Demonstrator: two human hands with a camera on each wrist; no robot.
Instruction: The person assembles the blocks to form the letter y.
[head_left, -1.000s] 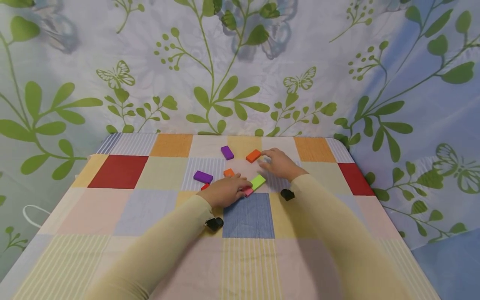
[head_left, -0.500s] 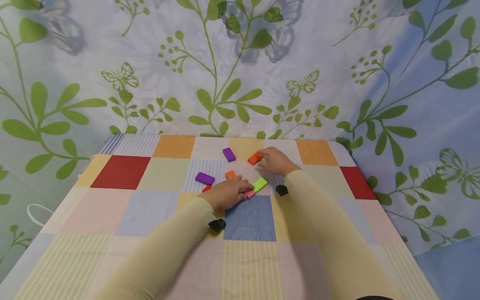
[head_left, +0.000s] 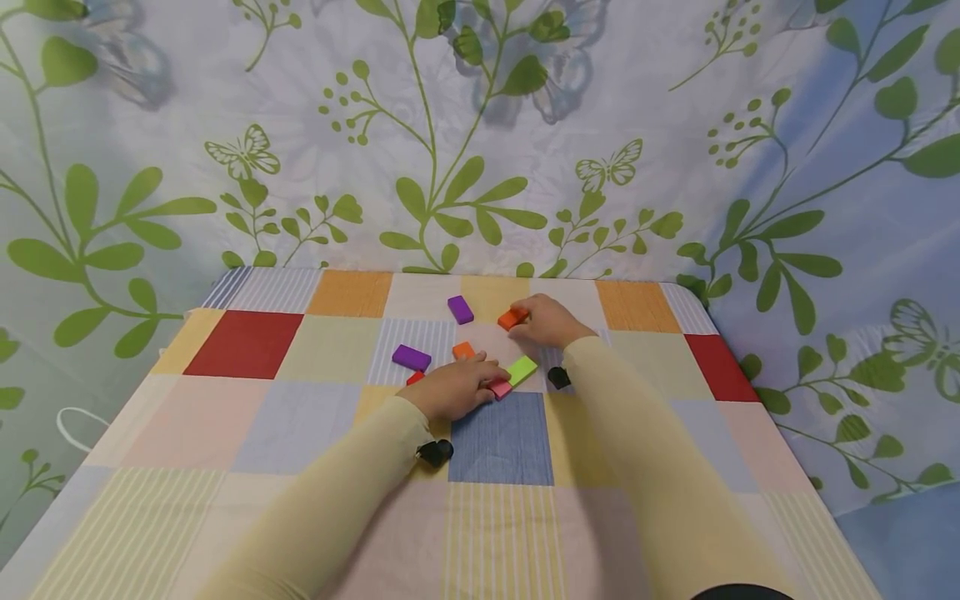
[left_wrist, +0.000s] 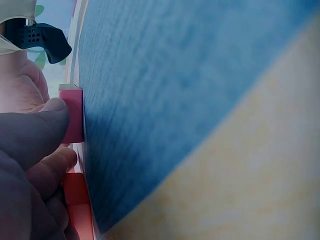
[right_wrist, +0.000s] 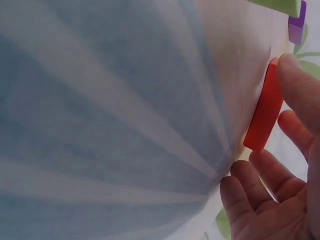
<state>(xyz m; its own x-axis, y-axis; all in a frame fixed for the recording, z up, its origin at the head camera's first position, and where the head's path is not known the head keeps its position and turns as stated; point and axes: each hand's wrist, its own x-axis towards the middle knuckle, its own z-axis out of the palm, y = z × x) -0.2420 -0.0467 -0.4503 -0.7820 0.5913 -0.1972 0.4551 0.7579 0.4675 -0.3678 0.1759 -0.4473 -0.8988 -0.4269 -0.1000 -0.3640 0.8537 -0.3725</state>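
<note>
My left hand (head_left: 457, 390) pinches a pink block (head_left: 500, 389) low on the table, its thumb on the near face in the left wrist view. A lime green block (head_left: 522, 369) lies end to end with the pink one. Farther back, my right hand (head_left: 551, 323) holds an orange block (head_left: 513, 318); the right wrist view has the thumb at one end of this block (right_wrist: 265, 110) and a fingertip by the other. A red block (head_left: 416, 378) lies just left of my left hand, partly hidden by it, and a second orange block (head_left: 463, 350) sits just beyond.
One purple block (head_left: 461, 310) lies near the back of the table, another purple block (head_left: 412, 358) to the left. A patchwork-patterned cloth (head_left: 300, 425) covers the table. Behind it hangs a leaf-printed curtain (head_left: 300, 125).
My right hand has moved slightly left onto the orange block, its fingers closing round it. My left hand stays at the pink block.
</note>
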